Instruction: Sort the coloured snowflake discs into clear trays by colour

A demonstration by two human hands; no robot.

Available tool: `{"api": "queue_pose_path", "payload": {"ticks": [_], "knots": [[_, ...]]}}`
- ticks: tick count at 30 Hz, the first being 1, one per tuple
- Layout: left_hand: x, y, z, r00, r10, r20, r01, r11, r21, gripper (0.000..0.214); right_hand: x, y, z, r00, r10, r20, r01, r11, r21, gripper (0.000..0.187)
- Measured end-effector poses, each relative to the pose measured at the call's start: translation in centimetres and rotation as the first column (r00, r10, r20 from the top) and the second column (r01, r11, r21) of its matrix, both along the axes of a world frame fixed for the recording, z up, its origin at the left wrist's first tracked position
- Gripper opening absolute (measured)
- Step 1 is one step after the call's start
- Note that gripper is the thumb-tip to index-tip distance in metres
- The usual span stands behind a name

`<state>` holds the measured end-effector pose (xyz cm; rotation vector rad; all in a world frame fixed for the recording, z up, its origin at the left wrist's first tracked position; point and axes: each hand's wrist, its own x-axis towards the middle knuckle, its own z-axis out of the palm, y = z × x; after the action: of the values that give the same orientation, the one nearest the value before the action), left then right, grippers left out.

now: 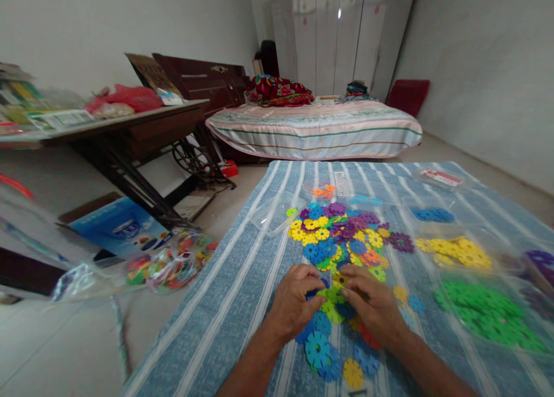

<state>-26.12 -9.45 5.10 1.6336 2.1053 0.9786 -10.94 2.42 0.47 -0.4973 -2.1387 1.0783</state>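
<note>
Where lime-green notched discs [333,312] lie in the frame's lower middle, the left hand [291,302] and right hand [377,303] touch their edges, fingers [312,284] bent and slightly parted, though I cannot tell whether they grip, amid mixed-colour discs [321,250] on the striped surface [225,304].

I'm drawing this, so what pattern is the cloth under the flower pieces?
The cloth is blue with white stripes, clearest in the head view.

Pale walls [485,85] enclose a light floor [52,339]. A bed [320,133] with a striped cover stands before a glossy wardrobe [326,45]. A sewing-machine table [125,134] stands at left.
</note>
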Motion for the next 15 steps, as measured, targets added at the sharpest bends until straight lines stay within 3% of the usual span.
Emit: {"api": "queue_pose_path", "payload": {"ticks": [5,8,15], "knots": [[0.0,0.2,-0.3,0.996,0.056,0.074,-0.06,0.997,0.057,0.005,0.0,0.0,-0.1,1.0,0.006,-0.01,-0.006,1.0,-0.012,0.011],[0.1,0.4,-0.3,0.969,0.127,0.214,-0.13,0.992,-0.001,0.008,0.1,0.0,0.1,1.0,0.011,-0.009,-0.011,1.0,-0.006,0.012],[1.2,0.7,0.0,0.777,0.142,0.613,-0.091,0.989,-0.112,0.014,0.0,-0.1,0.5,1.0,0.02,-0.024,-0.019,1.0,0.021,0.013]]}}
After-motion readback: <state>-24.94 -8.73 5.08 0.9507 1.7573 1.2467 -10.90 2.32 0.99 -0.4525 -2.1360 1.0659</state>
